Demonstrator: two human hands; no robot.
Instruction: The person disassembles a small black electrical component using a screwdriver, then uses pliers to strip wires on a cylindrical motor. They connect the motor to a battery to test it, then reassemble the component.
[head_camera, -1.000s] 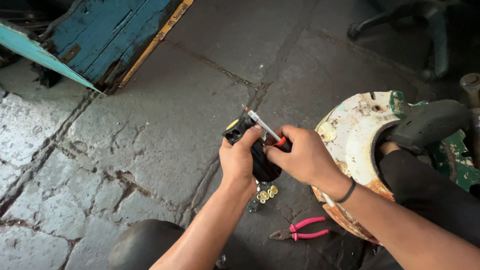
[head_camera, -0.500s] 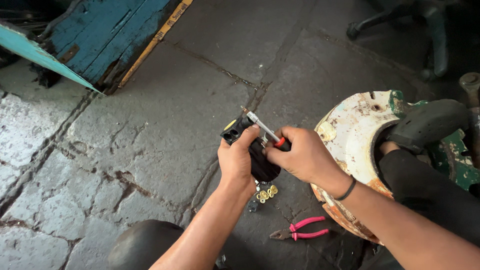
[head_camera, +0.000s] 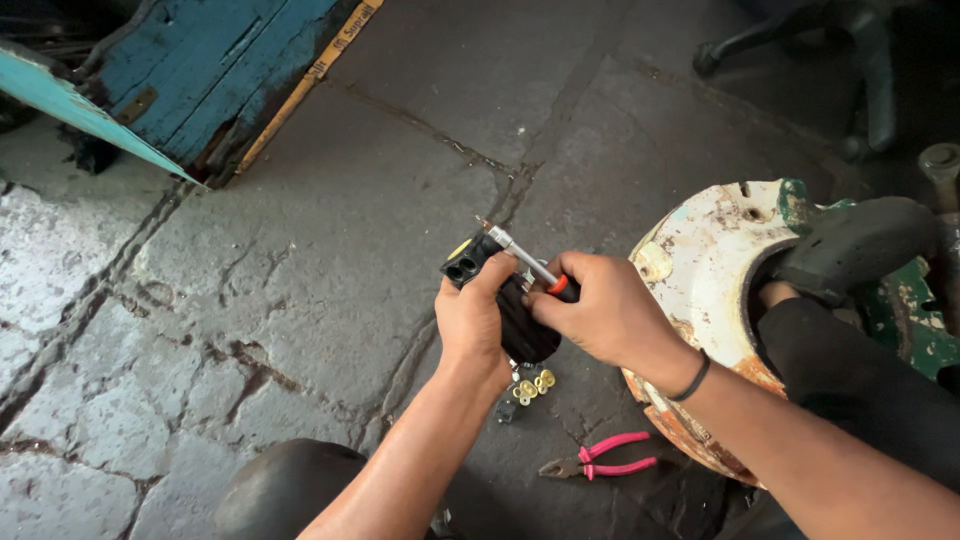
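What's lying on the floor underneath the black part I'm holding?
Below the black part, small brass pieces and a small dark piece lie on the stone floor. Pink-handled pliers lie further right. Anything directly beneath the left hand is covered.

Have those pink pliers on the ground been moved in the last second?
No. The pink pliers lie at the same spot beside the rusty white wheel rim.

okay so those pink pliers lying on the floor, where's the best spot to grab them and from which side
Probably by the two pink handles of the pliers, coming from above and from the right. They lie flat on the stone floor with the handles pointing right and slightly spread, the dark jaws pointing left, and nothing lying on them.
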